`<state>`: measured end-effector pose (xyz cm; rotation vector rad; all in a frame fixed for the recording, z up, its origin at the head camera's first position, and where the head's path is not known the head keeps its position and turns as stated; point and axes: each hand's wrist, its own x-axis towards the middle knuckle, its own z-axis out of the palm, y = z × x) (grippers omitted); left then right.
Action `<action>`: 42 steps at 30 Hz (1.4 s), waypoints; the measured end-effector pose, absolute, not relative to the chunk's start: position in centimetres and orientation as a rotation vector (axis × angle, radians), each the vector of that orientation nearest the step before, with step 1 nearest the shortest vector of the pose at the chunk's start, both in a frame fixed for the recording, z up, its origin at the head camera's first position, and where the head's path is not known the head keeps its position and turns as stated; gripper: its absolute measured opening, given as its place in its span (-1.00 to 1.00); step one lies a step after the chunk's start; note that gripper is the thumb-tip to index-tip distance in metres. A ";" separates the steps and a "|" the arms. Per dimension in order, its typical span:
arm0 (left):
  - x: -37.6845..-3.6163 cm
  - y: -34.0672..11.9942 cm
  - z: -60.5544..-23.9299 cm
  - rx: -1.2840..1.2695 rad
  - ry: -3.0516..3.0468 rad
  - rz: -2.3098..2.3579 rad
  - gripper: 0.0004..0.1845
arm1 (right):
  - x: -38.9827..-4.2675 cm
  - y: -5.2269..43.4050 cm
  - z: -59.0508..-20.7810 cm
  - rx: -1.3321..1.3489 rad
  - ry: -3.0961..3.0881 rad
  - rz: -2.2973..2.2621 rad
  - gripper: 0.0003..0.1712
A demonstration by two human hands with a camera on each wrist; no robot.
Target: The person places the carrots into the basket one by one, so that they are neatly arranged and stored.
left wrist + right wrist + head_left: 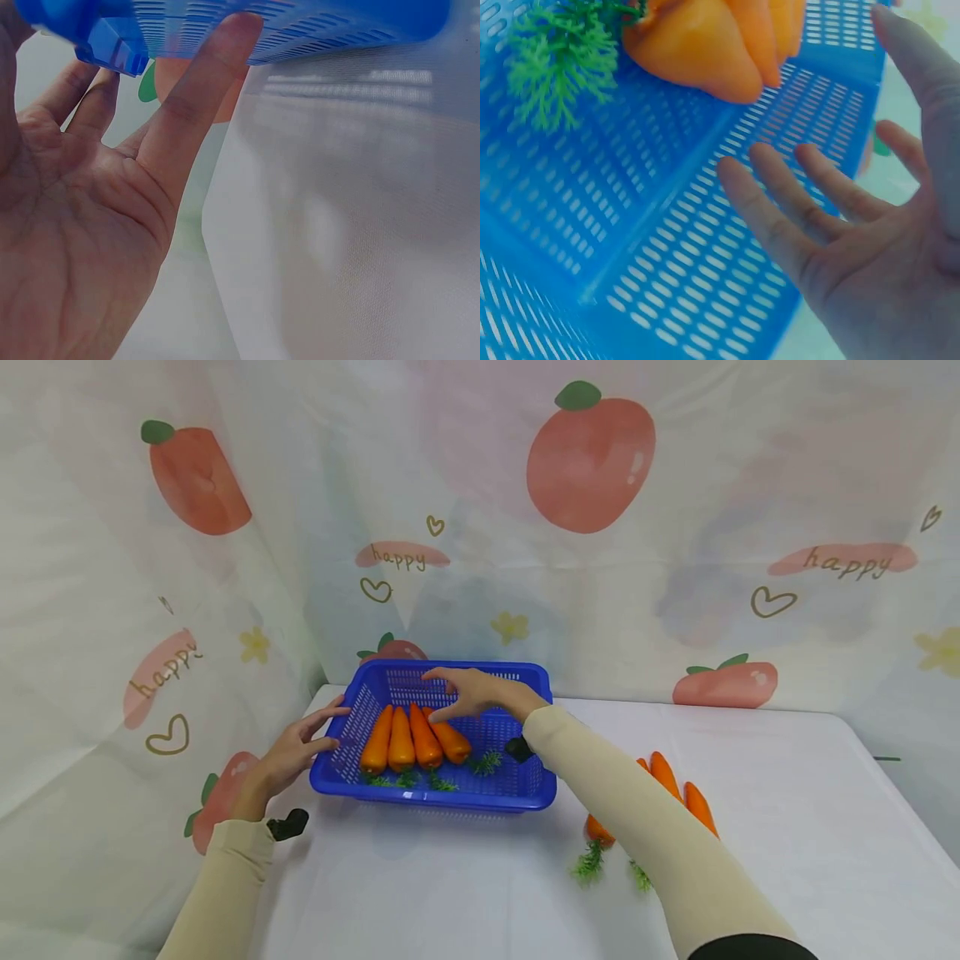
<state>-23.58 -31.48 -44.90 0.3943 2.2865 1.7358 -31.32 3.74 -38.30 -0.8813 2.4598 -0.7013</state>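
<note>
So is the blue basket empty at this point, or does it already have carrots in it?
Partly filled: the blue basket holds four carrots side by side at its left end, with bare mesh floor at its right.

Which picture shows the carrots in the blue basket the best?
The head view: all four carrots lie side by side in the blue basket. The right wrist view shows only some thick orange ends and leaves. The left wrist view shows no carrots, just the basket's underside.

Both arms wear long, close-fitting beige sleeves (645, 810) that end at the wrists, leaving the hands bare. A small black device (288, 824) sits strapped at the left wrist and another (519, 747) at the right. At five o'clock of the head view, a dark cuff edge (750, 947) overlaps the right sleeve's upper end.
</note>
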 end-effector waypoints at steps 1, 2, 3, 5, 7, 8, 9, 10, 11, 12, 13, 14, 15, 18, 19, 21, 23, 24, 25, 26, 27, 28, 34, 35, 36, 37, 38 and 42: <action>-23.6 -31.5 -44.9 0.396 2.287 1.735 -0.37 | -31.3 4.0 -38.0 -0.904 2.483 -0.704 -0.04; -23.6 -31.5 -44.9 0.397 2.287 1.735 -0.37 | -31.3 4.2 -37.6 -0.930 2.508 -0.704 -0.04; -23.7 -31.5 -44.9 0.399 2.288 1.732 -0.37 | -31.3 4.5 -37.3 -0.942 2.525 -0.719 -0.04; -23.7 -31.4 -44.8 0.404 2.287 1.729 -0.37 | -31.1 5.1 -36.7 -0.958 2.555 -0.750 -0.04; -23.7 -31.4 -44.7 0.408 2.286 1.727 -0.37 | -30.9 5.8 -36.1 -0.970 2.572 -0.789 -0.05; -23.8 -31.4 -44.7 0.409 2.283 1.729 -0.37 | -30.8 6.2 -35.9 -0.973 2.575 -0.810 -0.05; -23.8 -31.4 -44.7 0.411 2.280 1.730 -0.37 | -30.7 6.5 -35.6 -0.974 2.576 -0.833 -0.05; -23.8 -31.4 -44.7 0.412 2.278 1.732 -0.37 | -30.5 6.9 -35.4 -0.978 2.577 -0.854 -0.06; -23.8 -31.4 -44.7 0.413 2.275 1.733 -0.37 | -30.4 7.3 -35.2 -0.982 2.577 -0.874 -0.06; -23.8 -31.4 -44.6 0.413 2.274 1.735 -0.37 | -30.3 7.7 -35.0 -0.992 2.578 -0.892 -0.06; -23.8 -31.4 -44.6 0.411 2.272 1.736 -0.37 | -30.2 8.2 -34.8 -0.999 2.580 -0.912 -0.07; -23.7 -31.4 -44.6 0.409 2.271 1.736 -0.37 | -30.1 8.6 -34.6 -1.010 2.585 -0.927 -0.07; -23.7 -31.3 -44.5 0.408 2.272 1.734 -0.36 | -29.9 9.1 -34.5 -1.019 2.594 -0.938 -0.07; -23.7 -31.3 -44.5 0.396 2.276 1.730 -0.36 | -29.2 10.5 -33.9 -1.038 2.619 -0.974 -0.07; -23.8 -31.3 -44.5 0.392 2.280 1.728 -0.36 | -29.0 11.1 -33.8 -1.038 2.630 -0.982 -0.07; -23.8 -31.3 -44.5 0.386 2.288 1.723 -0.36 | -28.4 12.1 -33.5 -1.030 2.664 -0.974 -0.06; -23.8 -31.3 -44.5 0.382 2.297 1.716 -0.37 | -27.9 13.2 -33.3 -1.031 2.688 -0.971 -0.06; -23.7 -31.3 -44.4 0.383 2.302 1.711 -0.37 | -27.6 13.8 -33.2 -1.030 2.706 -0.959 -0.07; -23.7 -31.3 -44.4 0.384 2.306 1.706 -0.37 | -27.4 14.4 -33.1 -1.030 2.725 -0.944 -0.07; -23.6 -31.4 -44.4 0.384 2.308 1.704 -0.37 | -27.1 15.1 -33.1 -1.027 2.741 -0.932 -0.07; -23.6 -31.4 -44.3 0.384 2.311 1.701 -0.37 | -26.9 15.7 -33.1 -1.033 2.748 -0.929 -0.07; -23.6 -31.4 -44.3 0.385 2.313 1.699 -0.37 | -26.6 16.3 -33.0 -1.025 2.758 -0.924 -0.07; -23.5 -31.4 -44.3 0.396 2.309 1.701 -0.37 | -24.6 19.7 -33.5 -0.967 2.816 -0.906 -0.06; -23.4 -31.5 -44.4 0.397 2.308 1.701 -0.37 | -24.2 20.2 -33.7 -0.962 2.824 -0.905 -0.07; -23.4 -31.5 -44.4 0.399 2.307 1.701 -0.38 | -23.8 20.7 -33.8 -0.955 2.825 -0.911 -0.08; -23.4 -31.5 -44.4 0.398 2.307 1.700 -0.38 | -23.4 21.2 -34.0 -0.949 2.827 -0.915 -0.08; -23.3 -31.5 -44.5 0.399 2.308 1.699 -0.38 | -23.0 21.7 -34.1 -0.942 2.833 -0.916 -0.08; -23.2 -31.4 -44.6 0.402 2.310 1.696 -0.38 | -21.1 23.7 -34.6 -0.892 2.857 -0.948 -0.09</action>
